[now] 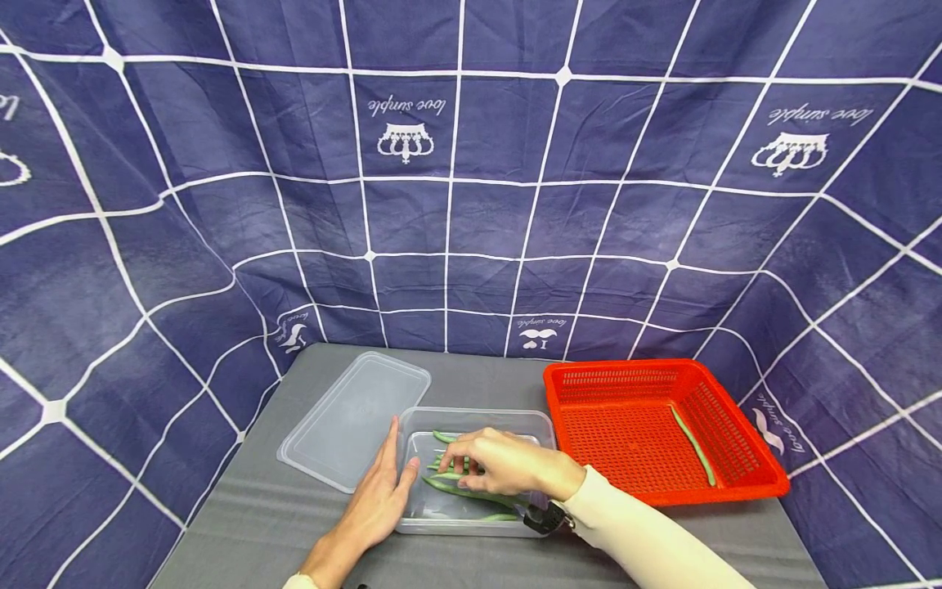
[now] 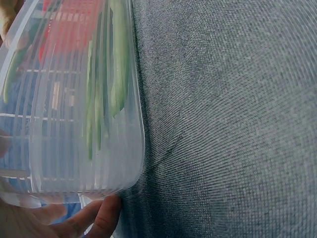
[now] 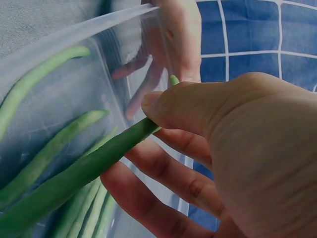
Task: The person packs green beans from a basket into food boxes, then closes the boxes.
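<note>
A clear plastic container (image 1: 471, 525) stands on the grey cloth with several green beans (image 3: 54, 144) lying in it. My right hand (image 1: 508, 462) is over the container and pinches one green bean (image 3: 94, 161) near its end, between thumb and fingers. That bean slants down to the left in the right wrist view. At the container's left end, my left hand (image 1: 379, 495) rests against the outside wall, fingers straight. Its thumb lies at the rim. Through the ribbed wall in the left wrist view, more beans (image 2: 119, 59) show.
A translucent lid (image 1: 353, 417) lies flat behind and left of the container. To the right is a red perforated basket (image 1: 603, 446), with a single bean (image 1: 693, 446) in it. Blue checked cloth (image 1: 486, 221) hangs at the back and sides.
</note>
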A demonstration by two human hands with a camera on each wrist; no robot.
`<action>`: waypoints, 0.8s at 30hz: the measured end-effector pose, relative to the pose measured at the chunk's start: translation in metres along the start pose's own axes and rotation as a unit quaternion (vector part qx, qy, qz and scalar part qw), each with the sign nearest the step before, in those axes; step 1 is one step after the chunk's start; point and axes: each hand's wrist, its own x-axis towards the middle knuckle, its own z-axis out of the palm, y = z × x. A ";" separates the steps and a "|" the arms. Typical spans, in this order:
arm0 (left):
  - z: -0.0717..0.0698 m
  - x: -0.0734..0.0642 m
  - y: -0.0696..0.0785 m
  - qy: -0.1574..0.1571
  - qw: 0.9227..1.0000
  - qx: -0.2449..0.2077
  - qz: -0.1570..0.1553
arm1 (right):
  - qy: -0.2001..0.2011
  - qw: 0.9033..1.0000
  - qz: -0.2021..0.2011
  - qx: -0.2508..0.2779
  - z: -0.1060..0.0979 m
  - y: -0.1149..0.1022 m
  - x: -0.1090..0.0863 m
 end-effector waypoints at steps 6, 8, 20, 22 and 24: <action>0.000 0.000 0.001 -0.005 1.000 -0.002 -0.009 | -0.003 1.000 -0.011 -0.005 0.004 -0.001 0.002; -0.001 0.000 0.001 -0.008 1.000 -0.002 -0.012 | -0.003 1.000 -0.010 -0.005 0.004 -0.001 0.002; -0.002 0.000 0.003 -0.009 1.000 -0.004 -0.014 | -0.001 1.000 -0.009 0.004 0.006 -0.001 0.003; -0.002 -0.001 0.003 -0.009 1.000 -0.003 -0.014 | 0.001 1.000 -0.007 0.001 0.005 -0.001 0.002; -0.002 -0.001 0.002 -0.009 1.000 -0.003 -0.014 | 0.004 1.000 -0.003 0.002 0.003 -0.001 0.000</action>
